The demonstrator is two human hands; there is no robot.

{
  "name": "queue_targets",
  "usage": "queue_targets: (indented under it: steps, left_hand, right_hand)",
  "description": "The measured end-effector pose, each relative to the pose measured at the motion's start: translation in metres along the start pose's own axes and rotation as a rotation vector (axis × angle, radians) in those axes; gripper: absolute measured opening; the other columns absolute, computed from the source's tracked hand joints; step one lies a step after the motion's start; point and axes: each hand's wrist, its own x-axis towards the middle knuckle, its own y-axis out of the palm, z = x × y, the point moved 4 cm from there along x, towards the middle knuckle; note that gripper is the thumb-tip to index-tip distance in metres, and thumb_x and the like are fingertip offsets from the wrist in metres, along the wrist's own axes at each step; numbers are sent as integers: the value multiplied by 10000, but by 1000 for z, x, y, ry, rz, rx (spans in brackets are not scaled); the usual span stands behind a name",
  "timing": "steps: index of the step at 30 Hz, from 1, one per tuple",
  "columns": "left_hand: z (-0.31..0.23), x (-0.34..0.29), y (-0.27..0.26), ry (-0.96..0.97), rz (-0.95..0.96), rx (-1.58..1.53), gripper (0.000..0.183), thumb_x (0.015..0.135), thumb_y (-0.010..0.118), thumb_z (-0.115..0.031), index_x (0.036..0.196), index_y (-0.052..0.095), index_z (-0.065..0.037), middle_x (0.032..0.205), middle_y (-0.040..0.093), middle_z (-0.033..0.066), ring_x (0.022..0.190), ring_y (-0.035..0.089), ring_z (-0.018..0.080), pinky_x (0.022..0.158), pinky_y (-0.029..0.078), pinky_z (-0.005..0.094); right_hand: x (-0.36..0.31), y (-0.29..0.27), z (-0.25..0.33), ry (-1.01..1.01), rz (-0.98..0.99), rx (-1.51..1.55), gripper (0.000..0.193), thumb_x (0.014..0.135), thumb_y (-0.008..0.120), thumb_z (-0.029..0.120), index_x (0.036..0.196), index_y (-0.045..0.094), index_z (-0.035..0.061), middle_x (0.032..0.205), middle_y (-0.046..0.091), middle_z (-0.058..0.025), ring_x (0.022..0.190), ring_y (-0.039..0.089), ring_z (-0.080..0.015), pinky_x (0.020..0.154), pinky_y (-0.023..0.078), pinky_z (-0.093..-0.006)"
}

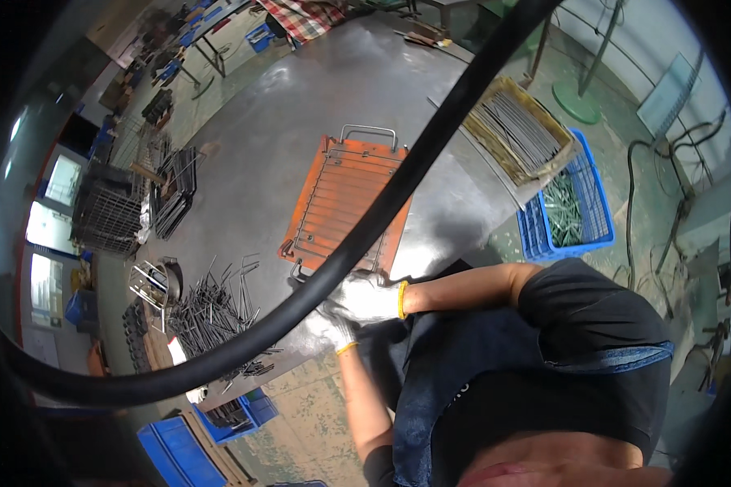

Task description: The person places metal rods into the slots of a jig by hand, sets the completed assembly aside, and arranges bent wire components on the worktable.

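Observation:
Both my hands wear white gloves with yellow cuffs and meet at the near edge of a grey metal table (pixel 341 89). My right hand (pixel 371 297) lies over my left hand (pixel 330 330), its fingers curled around the left glove. A thick black hose (pixel 430 142) sweeps across the view in front of them and hides the fingertips. Just beyond the hands lies an orange flat plate (pixel 333 203) with a wire grid rack (pixel 369 134) laid on it.
A heap of bent dark wire pieces (pixel 211 312) lies on the table's left. Stacked wire racks (pixel 175 191) and a wire basket (pixel 105 211) stand further left. A box of straight rods (pixel 516 134) and a blue crate (pixel 601 219) of wire parts are at the right.

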Motion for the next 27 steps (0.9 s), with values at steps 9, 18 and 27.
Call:
queue_targets:
  steps: [9,18,27]
  left_hand:
    - [-21,-4,18,-340,20,180,581,986,450,-216,1482,213,-28,1425,426,197,1222,512,268,1006,412,329]
    - [-39,-1,14,-346,69,398,557,974,413,-156,1492,227,-75,1463,374,199,1263,484,305,1021,397,328]
    - [-34,-4,4,-346,43,457,575,982,423,-176,1512,200,-194,1340,538,153,1036,650,291,758,519,385]
  right_hand:
    - [-104,-149,-95,-4,-463,-300,395,903,505,287,1233,551,75,1158,585,-137,1060,565,-279,902,472,-381]
    - [-198,-245,-314,932,-178,-707,676,851,566,518,1183,547,-71,1124,597,-270,964,636,-385,758,526,-451]
    - [-178,-239,-309,841,-300,-915,234,817,512,98,944,619,-67,763,657,-252,658,667,-382,516,504,-465]
